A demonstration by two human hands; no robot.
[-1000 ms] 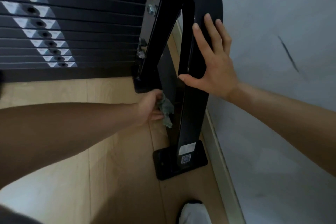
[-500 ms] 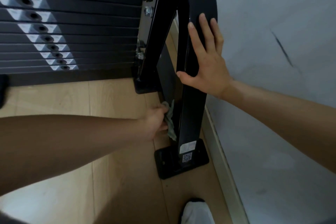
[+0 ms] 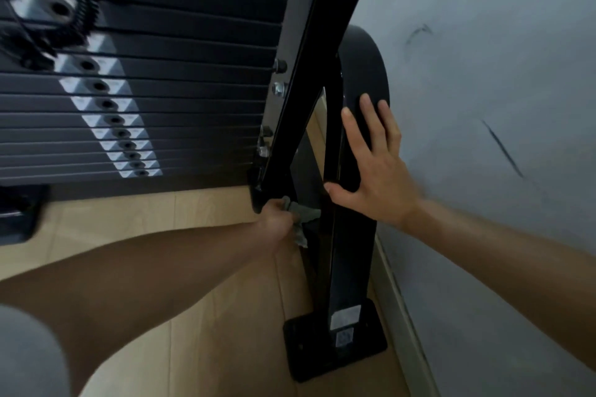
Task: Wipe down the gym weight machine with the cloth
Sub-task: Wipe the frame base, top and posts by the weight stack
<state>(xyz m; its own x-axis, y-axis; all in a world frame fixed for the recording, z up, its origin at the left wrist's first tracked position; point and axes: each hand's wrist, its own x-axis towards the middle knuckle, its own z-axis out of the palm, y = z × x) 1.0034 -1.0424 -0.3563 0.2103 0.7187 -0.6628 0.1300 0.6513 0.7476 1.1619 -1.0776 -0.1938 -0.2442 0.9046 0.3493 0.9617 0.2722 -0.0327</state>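
Gripping the cloth (image 3: pixel 303 216), left hand (image 3: pixel 278 215) touches the frame (image 3: pixel 346 255); right hand (image 3: pixel 375 167) lies flat, fingers straight.

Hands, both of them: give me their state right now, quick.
Left hand: closed, gripping the cloth against the black frame post.
Right hand: open, fingers straight, pressed flat on the post.

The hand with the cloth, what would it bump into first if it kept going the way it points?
Probably the black frame post. The left hand grips the grey-green cloth, which looks already against the post's side, though depth is unclear.
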